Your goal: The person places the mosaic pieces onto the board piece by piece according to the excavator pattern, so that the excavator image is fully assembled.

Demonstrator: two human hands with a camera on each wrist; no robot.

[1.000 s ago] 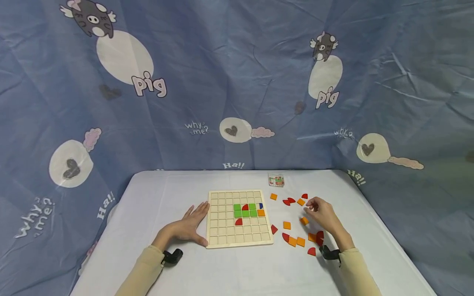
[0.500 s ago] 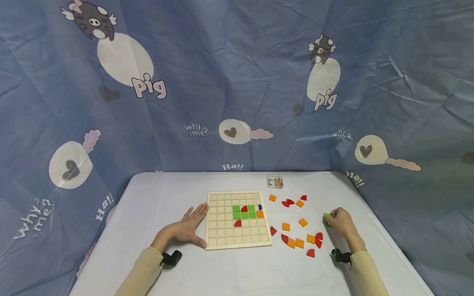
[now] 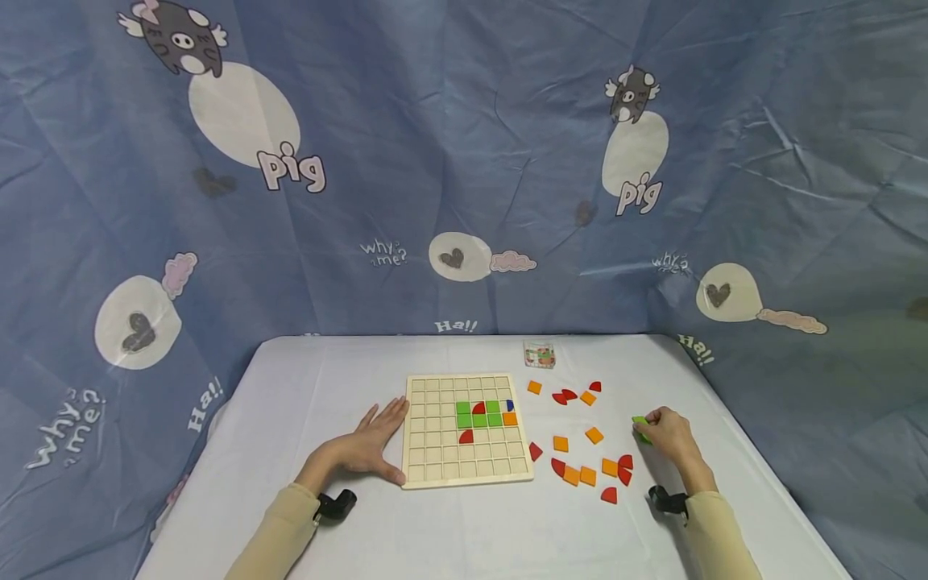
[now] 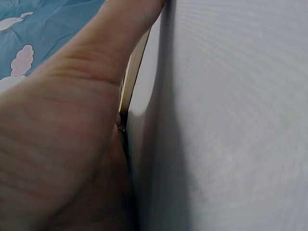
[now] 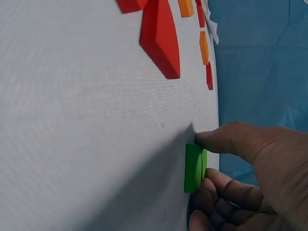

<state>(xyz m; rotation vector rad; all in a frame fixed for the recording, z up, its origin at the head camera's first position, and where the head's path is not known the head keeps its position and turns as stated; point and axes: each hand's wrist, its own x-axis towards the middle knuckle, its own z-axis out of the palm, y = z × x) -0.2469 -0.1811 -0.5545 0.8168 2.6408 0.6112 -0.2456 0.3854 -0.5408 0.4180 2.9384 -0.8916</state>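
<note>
My left hand lies with spread fingers along the left edge of the wooden grid board, touching its side. Several green squares, two red quarter-circle tiles, an orange square and a small blue piece sit in the grid. At the table's right side my right hand pinches a green tile between thumb and fingers, low over the white surface. Behind it in the right wrist view shows a second green face. The left wrist view holds mostly the hand and the board's edge.
Several orange tiles and red quarter-circles lie scattered between the board and my right hand. A small patterned card lies at the back. A blue printed cloth hangs behind the table.
My right hand has moved right and slightly toward me from among the loose tiles to the green tile, where it has stayed this last half second. The left hand has kept its place.
</note>
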